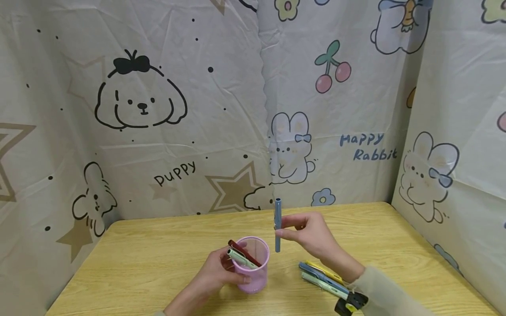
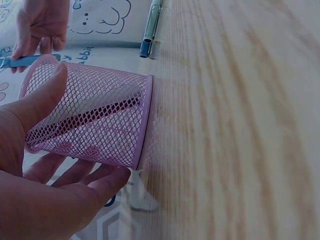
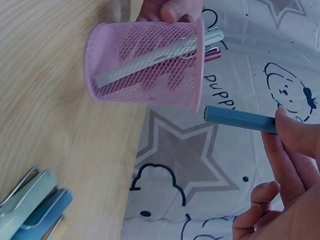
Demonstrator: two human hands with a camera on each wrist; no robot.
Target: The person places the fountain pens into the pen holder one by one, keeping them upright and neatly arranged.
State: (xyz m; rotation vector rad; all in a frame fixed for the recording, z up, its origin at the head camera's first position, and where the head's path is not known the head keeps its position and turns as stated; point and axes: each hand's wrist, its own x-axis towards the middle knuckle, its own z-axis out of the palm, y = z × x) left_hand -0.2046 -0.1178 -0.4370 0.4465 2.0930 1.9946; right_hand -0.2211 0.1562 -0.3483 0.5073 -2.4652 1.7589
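A person's right hand pinches a blue pen between thumb and fingertips, holding it upright in the air above a wood-grain table. The right wrist view shows the ring and little fingers bent toward the palm, clear of the pen, whose lower end hangs about level with the rim of a pink mesh cup, near it but not touching.

The cup stands upright about midway between the table's left and right edges, well forward of the rear edge. The left hand steadies it from the left, the thumb along the near side and the other fingers curved around the far wall. Inside, a dark red pen and a pale green pen lean side by side, their upper ends jutting past the rim toward the table's left edge.

Between the cup and the right edge, a yellow pen, a second blue pen and a second pale green pen lie together, partly hidden by the right forearm. Behind the rear edge hangs a pale cloth printed with cartoon animals, stars and the words "Puppy" and "Happy Rabbit."
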